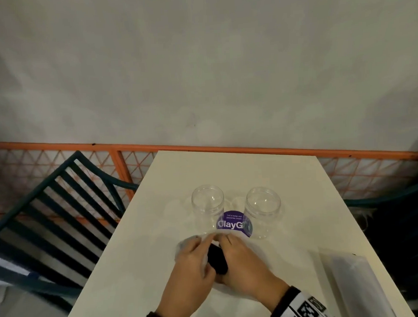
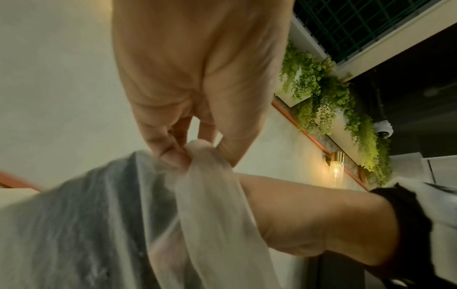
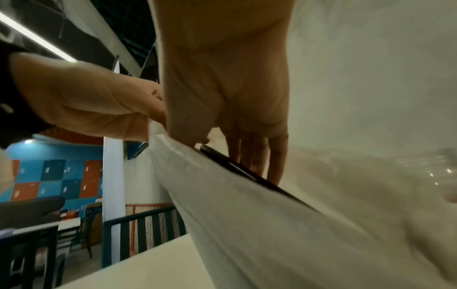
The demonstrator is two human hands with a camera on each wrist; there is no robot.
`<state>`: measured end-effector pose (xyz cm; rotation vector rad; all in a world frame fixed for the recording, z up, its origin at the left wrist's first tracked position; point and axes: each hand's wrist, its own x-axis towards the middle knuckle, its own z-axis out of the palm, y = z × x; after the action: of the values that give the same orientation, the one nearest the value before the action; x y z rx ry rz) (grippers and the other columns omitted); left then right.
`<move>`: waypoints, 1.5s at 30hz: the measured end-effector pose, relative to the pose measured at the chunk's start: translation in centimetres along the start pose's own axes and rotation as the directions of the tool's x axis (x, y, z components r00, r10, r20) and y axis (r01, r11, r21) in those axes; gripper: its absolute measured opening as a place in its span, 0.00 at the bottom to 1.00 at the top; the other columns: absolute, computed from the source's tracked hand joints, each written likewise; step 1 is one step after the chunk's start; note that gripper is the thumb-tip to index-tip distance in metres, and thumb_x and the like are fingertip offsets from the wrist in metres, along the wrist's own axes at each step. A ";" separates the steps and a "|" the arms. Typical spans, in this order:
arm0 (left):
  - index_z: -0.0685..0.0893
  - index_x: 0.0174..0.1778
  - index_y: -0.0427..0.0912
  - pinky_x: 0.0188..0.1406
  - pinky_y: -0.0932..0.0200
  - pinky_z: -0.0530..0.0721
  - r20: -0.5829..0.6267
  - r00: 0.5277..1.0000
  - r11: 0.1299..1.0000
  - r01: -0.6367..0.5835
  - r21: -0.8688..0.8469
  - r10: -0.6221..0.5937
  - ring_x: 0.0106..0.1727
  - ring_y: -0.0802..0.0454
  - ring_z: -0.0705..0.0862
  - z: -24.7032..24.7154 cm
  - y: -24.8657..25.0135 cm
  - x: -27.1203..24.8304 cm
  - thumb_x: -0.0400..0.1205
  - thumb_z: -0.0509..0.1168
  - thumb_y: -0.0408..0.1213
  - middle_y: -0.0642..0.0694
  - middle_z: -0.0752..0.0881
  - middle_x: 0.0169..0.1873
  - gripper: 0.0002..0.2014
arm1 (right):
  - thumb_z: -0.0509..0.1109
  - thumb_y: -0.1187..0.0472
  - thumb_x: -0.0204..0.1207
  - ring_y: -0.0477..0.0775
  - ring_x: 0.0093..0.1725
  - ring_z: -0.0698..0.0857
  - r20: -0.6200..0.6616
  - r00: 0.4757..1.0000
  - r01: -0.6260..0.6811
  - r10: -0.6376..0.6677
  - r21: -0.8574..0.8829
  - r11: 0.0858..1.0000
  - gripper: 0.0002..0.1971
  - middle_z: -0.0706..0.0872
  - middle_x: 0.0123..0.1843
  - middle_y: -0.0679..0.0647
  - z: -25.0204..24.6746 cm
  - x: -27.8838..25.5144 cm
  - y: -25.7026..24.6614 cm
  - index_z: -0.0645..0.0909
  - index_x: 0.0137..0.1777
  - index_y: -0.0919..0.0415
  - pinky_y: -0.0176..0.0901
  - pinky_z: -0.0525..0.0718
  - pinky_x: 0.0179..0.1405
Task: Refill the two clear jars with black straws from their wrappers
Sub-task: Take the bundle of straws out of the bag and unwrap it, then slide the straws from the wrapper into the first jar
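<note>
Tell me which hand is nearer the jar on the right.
Right. The right hand sits just below and left of the right jar, gripping the straw wrapper; the left hand lies farther left, pinching the wrapper too.

Pale surface, clear jars, one purple spot

On the cream surface (image 1: 227,167), black straws (image 1: 218,258) show through a translucent whitish wrapper (image 1: 183,247); behind it a purple sticker (image 1: 233,223) with white lettering sits between two colourless jars (image 1: 207,202); beyond the surface runs an orange lattice rail (image 1: 251,147).
</note>
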<state>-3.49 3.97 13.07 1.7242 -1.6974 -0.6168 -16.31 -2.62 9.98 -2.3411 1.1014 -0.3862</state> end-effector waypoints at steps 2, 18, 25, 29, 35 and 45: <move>0.66 0.70 0.61 0.54 0.91 0.58 -0.017 0.996 0.994 -0.094 -0.050 0.093 0.61 0.75 0.64 -0.4 0.8 0.0 0.77 0.62 0.30 0.73 0.65 0.54 0.29 | 0.70 0.46 0.67 0.43 0.61 0.76 -0.016 0.999 0.039 -0.038 0.065 0.997 0.30 0.79 0.63 0.49 -0.9 -0.1 -0.2 0.72 0.68 0.55 0.34 0.75 0.64; 0.89 0.48 0.55 0.47 0.68 0.82 0.104 0.989 0.842 0.144 -0.520 -0.105 0.46 0.59 0.88 -2.5 -3.1 1.4 0.76 0.67 0.26 0.53 0.92 0.44 0.17 | 0.68 0.70 0.75 0.28 0.51 0.84 -0.002 0.975 -0.182 0.222 0.561 0.808 0.21 0.84 0.54 0.38 -2.9 -4.5 5.6 0.75 0.58 0.41 0.22 0.80 0.46; 0.83 0.26 0.42 0.33 0.73 0.78 -0.087 0.987 0.859 0.074 -0.506 -0.137 0.28 0.60 0.82 -0.8 -2.6 1.7 0.73 0.69 0.21 0.49 0.87 0.24 0.14 | 0.73 0.61 0.73 0.42 0.48 0.87 0.002 0.970 -0.214 0.243 0.485 0.848 0.14 0.88 0.51 0.43 -2.7 -4.8 5.2 0.79 0.52 0.41 0.32 0.85 0.49; 0.78 0.34 0.34 0.41 0.63 0.82 -0.154 0.973 0.861 0.070 -0.504 -0.169 0.32 0.58 0.85 0.4 -3.6 1.4 0.78 0.63 0.23 0.52 0.88 0.28 0.07 | 0.73 0.60 0.69 0.40 0.49 0.87 -0.014 0.967 -0.212 0.254 0.505 0.837 0.15 0.88 0.50 0.43 -2.1 -5.0 5.4 0.79 0.53 0.42 0.32 0.85 0.48; 0.81 0.45 0.43 0.49 0.56 0.83 -0.095 0.990 0.826 0.036 -0.563 -0.108 0.41 0.53 0.86 0.1 -3.7 0.5 0.81 0.63 0.31 0.49 0.87 0.39 0.03 | 0.69 0.52 0.68 0.46 0.56 0.87 0.033 0.979 -0.187 0.199 0.516 0.836 0.23 0.89 0.56 0.48 -2.6 -5.0 4.9 0.78 0.64 0.50 0.48 0.85 0.60; 0.88 0.29 0.43 0.43 0.67 0.85 -0.202 0.967 0.813 0.011 -0.583 -0.158 0.38 0.53 0.89 0.0 -4.2 1.0 0.72 0.71 0.27 0.46 0.92 0.33 0.09 | 0.77 0.50 0.64 0.53 0.48 0.89 -0.006 0.970 -0.186 0.242 0.623 0.760 0.21 0.90 0.46 0.60 -3.3 -3.8 4.2 0.83 0.53 0.62 0.49 0.87 0.53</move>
<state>-0.50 2.86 10.18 1.3635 -1.1060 -0.8265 -22.87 -2.99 10.15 -1.6077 1.0627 -0.6559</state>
